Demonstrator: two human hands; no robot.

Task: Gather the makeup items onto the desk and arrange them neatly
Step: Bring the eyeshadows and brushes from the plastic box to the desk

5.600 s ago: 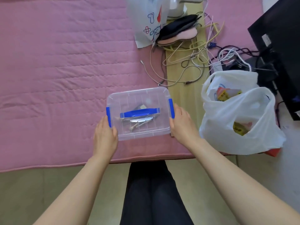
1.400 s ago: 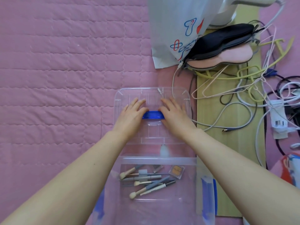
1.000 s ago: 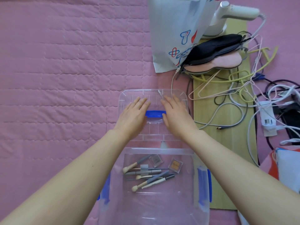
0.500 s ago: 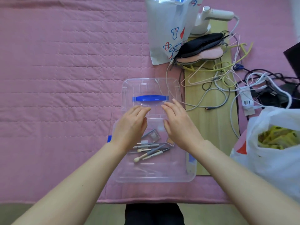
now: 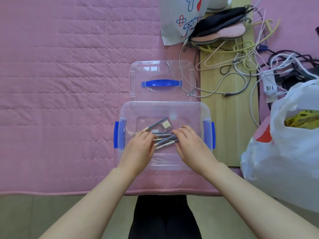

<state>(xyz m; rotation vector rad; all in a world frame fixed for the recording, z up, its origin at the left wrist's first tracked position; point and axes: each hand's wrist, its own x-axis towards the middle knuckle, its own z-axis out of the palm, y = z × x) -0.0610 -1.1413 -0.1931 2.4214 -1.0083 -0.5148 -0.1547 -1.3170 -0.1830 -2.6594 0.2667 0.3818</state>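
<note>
A clear plastic box [image 5: 206, 109] with blue side clips stands open on the pink quilted mat. Its clear lid [image 5: 183, 69] with a blue handle lies flat just beyond it. Inside the box lie several grey-handled makeup brushes [image 5: 164, 141] and a small square eyeshadow pan [image 5: 165, 125]. Both hands are down inside the box. My left hand [image 5: 139, 150] has its fingers curled over the brush heads at the left end of the bundle. My right hand [image 5: 191, 147] touches the handles at the right end with fingers bent.
A white printed bag [image 5: 181, 18] and dark and pink pouches [image 5: 222, 28] lie beyond the lid. Tangled cables and wire hangers [image 5: 241, 62] cover a wooden board [image 5: 222, 128] right of the box. A white plastic bag [image 5: 284, 152] bulges at the right. The mat's edge and bare floor are close to me.
My hands have left the lid, which now lies on the mat, and have come back into the open box onto the brushes. The view has shifted slightly.
</note>
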